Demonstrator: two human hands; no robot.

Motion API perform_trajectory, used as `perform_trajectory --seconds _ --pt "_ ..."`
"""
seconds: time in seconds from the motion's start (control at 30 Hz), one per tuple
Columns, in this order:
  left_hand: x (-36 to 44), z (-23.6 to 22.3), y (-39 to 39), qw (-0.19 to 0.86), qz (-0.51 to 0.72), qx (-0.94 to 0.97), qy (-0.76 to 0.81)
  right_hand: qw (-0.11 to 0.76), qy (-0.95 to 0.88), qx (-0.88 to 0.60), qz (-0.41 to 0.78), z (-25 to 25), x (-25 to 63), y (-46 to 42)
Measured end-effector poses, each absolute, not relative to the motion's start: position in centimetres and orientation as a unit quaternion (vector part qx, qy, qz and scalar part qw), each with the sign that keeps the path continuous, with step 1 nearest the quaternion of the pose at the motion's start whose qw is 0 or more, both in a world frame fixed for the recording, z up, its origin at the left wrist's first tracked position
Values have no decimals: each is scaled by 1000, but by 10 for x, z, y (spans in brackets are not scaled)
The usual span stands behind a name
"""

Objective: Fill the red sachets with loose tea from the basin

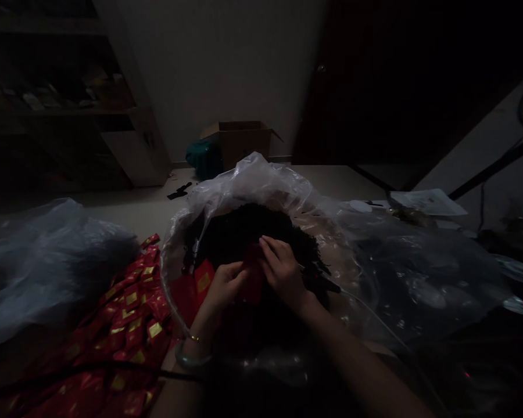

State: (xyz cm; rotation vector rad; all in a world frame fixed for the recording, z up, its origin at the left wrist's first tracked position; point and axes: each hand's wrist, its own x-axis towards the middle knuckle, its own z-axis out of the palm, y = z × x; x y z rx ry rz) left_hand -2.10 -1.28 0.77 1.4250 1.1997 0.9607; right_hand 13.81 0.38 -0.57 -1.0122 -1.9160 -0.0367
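Both my hands grip a dark red pouch (253,273) above a basin-like container lined with clear plastic (261,174). My left hand (226,283) pinches the pouch at its left side; my right hand (283,271) has its fingers closed at its upper right edge. Dark, crumbly-looking material (248,223) fills the container behind them. Beside my left hand lies a red packet with a gold patch (204,280). A dark tool with a thin pale cord (322,283) rests by my right wrist. Dim light hides the pouch's details.
Many red and gold packets (133,313) are heaped at the left, beside a clear plastic bag (47,267). Another large clear bag (427,278) lies at the right. An open cardboard box (246,142) and a teal bundle (204,158) stand by the wall.
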Motion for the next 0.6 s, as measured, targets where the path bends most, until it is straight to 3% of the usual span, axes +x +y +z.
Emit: perform_trajectory --seconds 0.17,0.4,0.6 --pt "-20 4 -12 504 401 583 495 477 -777 -410 -32 -3 139 1" --pt "-23 -5 -12 405 368 674 496 420 -823 -382 -22 9 144 -1" --pt "-25 11 -14 559 372 562 483 445 -844 -297 21 23 148 -6"
